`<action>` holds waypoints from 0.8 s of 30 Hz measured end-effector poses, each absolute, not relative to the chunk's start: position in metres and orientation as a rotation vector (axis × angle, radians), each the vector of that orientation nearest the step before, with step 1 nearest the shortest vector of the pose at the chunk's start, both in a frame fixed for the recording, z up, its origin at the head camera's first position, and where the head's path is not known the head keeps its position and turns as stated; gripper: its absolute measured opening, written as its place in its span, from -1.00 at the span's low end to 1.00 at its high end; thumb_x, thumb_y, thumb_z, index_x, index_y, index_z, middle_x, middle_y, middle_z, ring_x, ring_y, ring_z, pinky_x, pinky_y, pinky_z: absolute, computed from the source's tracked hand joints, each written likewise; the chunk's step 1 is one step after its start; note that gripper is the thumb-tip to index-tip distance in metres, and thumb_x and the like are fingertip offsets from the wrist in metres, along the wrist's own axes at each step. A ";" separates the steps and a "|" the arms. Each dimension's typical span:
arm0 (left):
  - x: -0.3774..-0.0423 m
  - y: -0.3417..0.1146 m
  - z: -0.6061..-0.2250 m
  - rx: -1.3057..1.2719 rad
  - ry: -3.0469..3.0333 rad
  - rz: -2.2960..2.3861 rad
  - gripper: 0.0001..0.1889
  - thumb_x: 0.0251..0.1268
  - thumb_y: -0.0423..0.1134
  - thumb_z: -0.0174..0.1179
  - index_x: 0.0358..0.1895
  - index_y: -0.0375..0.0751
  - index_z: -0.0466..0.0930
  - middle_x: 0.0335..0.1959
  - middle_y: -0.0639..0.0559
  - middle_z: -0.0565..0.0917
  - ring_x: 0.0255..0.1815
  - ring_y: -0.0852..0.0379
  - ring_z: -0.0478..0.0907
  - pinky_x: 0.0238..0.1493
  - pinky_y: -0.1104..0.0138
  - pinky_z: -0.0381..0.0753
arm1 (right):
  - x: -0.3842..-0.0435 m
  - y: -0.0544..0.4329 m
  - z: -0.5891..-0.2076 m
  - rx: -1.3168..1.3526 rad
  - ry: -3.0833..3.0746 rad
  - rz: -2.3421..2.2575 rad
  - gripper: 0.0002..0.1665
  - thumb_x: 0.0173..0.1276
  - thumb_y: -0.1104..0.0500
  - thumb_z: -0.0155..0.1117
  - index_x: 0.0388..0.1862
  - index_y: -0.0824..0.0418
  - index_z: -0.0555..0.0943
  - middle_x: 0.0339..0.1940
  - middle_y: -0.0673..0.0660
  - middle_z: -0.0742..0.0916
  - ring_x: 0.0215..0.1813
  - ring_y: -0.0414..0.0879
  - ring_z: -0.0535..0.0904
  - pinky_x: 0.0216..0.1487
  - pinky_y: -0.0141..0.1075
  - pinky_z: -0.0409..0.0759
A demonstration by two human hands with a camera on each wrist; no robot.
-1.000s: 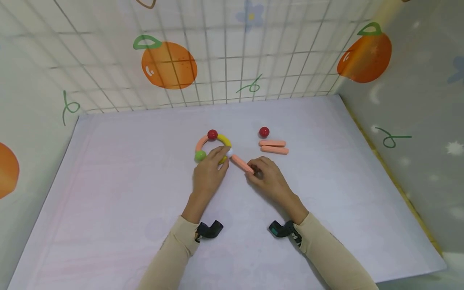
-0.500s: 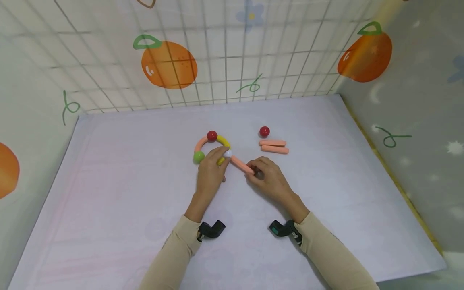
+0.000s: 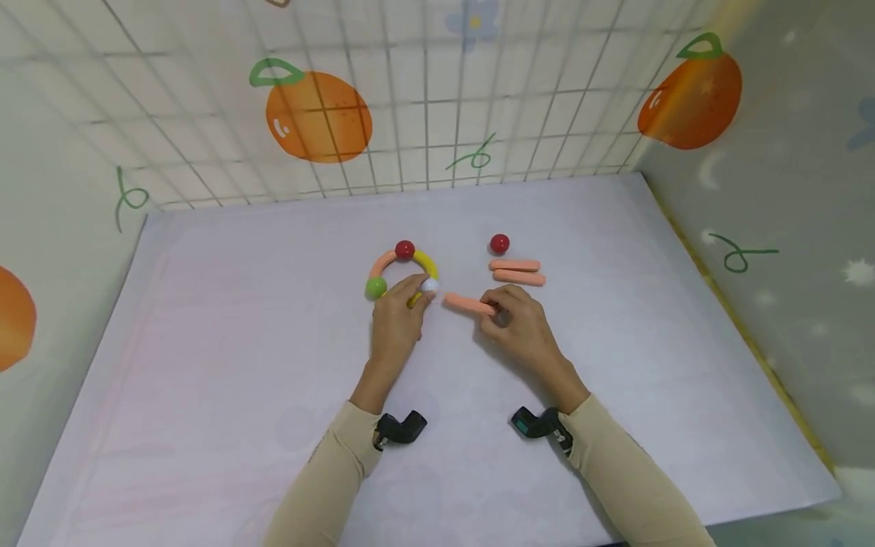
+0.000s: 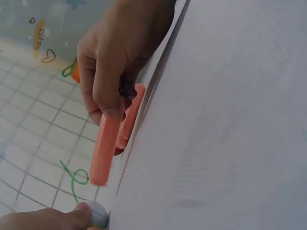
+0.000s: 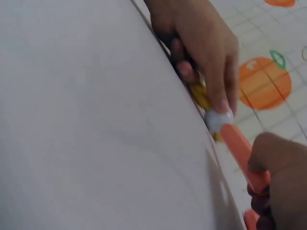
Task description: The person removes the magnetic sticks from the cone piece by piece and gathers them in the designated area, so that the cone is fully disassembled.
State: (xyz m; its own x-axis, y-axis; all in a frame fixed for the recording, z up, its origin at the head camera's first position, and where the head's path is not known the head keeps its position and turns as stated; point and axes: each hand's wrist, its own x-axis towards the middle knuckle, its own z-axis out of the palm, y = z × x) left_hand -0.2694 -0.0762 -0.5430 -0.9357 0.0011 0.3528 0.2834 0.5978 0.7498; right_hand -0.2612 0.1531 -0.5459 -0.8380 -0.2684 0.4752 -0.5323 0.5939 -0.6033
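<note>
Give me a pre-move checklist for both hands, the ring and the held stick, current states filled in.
1. Left hand pinching the white ball on the ring: ok.
2. Right hand gripping the pink stick near one end, far end exposed: ok.
3. Pink stick touching the white ball: not ok, a gap shows in the head and left wrist views.
4. Pink stick lined up exactly with the white ball: cannot tell.
5. Ring closed at its near side: cannot tell, the left hand covers part of it.
6. Spare sticks and loose red ball in view, just beyond the right hand: ok.
</note>
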 end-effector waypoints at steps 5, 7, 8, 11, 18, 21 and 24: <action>-0.269 -0.077 -0.544 -0.204 -2.513 -1.321 -0.60 0.31 -0.25 0.35 0.21 -0.10 0.65 0.06 0.13 0.68 -0.81 0.22 0.40 -0.78 0.37 0.45 | -0.266 0.173 -0.543 0.581 -2.533 1.055 -0.79 0.19 0.33 0.37 -0.17 0.19 0.69 -0.08 0.04 0.68 -0.07 -0.06 0.51 -0.03 -0.12 0.44; -0.270 -0.078 -0.544 -0.202 -2.518 -1.321 -0.60 0.32 -0.24 0.35 0.22 -0.09 0.64 0.04 0.13 0.68 -0.83 0.22 0.38 -0.79 0.36 0.44 | -0.267 0.179 -0.543 0.574 -2.540 1.030 -0.80 0.22 0.32 0.40 -0.15 0.21 0.70 -0.03 0.07 0.68 0.01 0.00 0.52 0.01 -0.04 0.41; -0.270 -0.079 -0.545 -0.203 -2.520 -1.315 -0.60 0.32 -0.23 0.35 0.22 -0.09 0.64 0.04 0.12 0.68 -0.83 0.22 0.38 -0.78 0.36 0.44 | -0.268 0.182 -0.542 0.573 -2.545 1.017 -0.79 0.24 0.31 0.42 -0.13 0.22 0.71 -0.01 0.10 0.68 0.04 0.04 0.52 0.03 -0.02 0.40; -0.269 -0.080 -0.545 -0.204 -2.535 -1.293 -0.59 0.32 -0.22 0.35 0.23 -0.10 0.63 0.09 0.10 0.67 -0.79 0.23 0.39 -0.76 0.37 0.44 | -0.268 0.190 -0.541 0.560 -2.548 0.995 -0.73 0.24 0.30 0.46 -0.07 0.26 0.72 0.02 0.16 0.67 0.07 0.12 0.52 0.09 0.03 0.39; -0.269 -0.081 -0.544 -0.199 -2.559 -1.328 -0.57 0.34 -0.21 0.34 0.26 -0.06 0.61 0.11 0.13 0.65 -0.81 0.20 0.40 -0.76 0.35 0.47 | -0.271 0.203 -0.540 0.489 -2.552 0.930 -0.73 0.27 0.31 0.45 -0.04 0.32 0.72 -0.01 0.23 0.64 0.10 0.18 0.49 0.13 0.11 0.30; -0.269 -0.081 -0.544 -0.204 -2.557 -1.328 -0.57 0.34 -0.21 0.34 0.26 -0.08 0.60 0.12 0.11 0.65 -0.81 0.20 0.40 -0.75 0.35 0.47 | -0.271 0.207 -0.539 0.390 -2.565 0.951 -0.72 0.30 0.32 0.42 -0.01 0.30 0.72 0.01 0.23 0.61 0.12 0.17 0.46 0.14 0.11 0.32; -0.269 -0.081 -0.545 -0.205 -2.558 -1.326 -0.57 0.34 -0.20 0.34 0.26 -0.08 0.61 0.11 0.10 0.65 -0.82 0.21 0.40 -0.76 0.36 0.46 | -0.271 0.209 -0.539 0.310 -2.578 0.986 -0.72 0.29 0.33 0.41 0.00 0.29 0.71 0.02 0.23 0.60 0.13 0.17 0.44 0.14 0.11 0.34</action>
